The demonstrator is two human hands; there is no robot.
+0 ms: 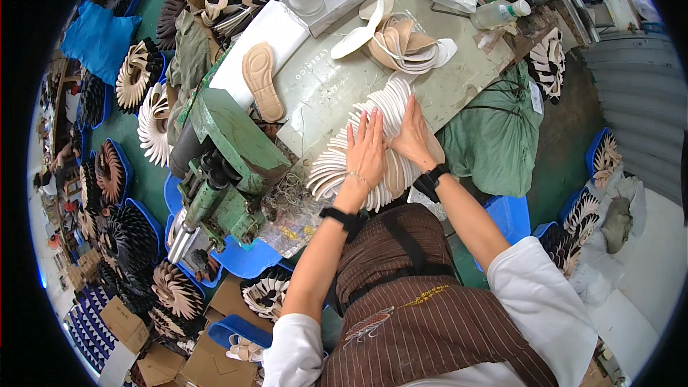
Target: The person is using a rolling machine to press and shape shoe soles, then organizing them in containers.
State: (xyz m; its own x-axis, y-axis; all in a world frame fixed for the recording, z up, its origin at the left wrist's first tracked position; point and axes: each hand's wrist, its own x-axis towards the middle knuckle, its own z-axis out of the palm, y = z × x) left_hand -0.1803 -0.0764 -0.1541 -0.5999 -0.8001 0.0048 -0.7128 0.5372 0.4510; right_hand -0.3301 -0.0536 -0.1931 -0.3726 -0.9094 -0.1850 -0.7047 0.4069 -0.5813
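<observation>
1. A long fanned row of white shoe insoles (358, 145) lies on the grey worktable (466, 72), curving from the table's near edge up toward its middle.
2. The left hand (366, 150) lies flat on this row, palm down, fingers spread and straight, gripping nothing; it covers the row's middle stretch.
3. The right hand (413, 136) rests just beside the left hand, on the row's right side, fingers extended and pressed onto the insoles, also open.
4. Both wrists wear black bands, and the forearms come up from the near edge of the row.
5. Beyond the row, farther up the table, sits a loose heap of beige and white sandal parts (401, 41).
6. Left of the row, a single tan insole (261, 79) lies on a white sheet (276, 32).
7. Near the row's lower left end stands a green machine (229, 158), touching the table's edge.
8. Right of the row, a green cloth bag (494, 136) hangs off the table.
9. A clear plastic bottle (499, 13) lies well beyond the row, toward the table's far right corner.
</observation>
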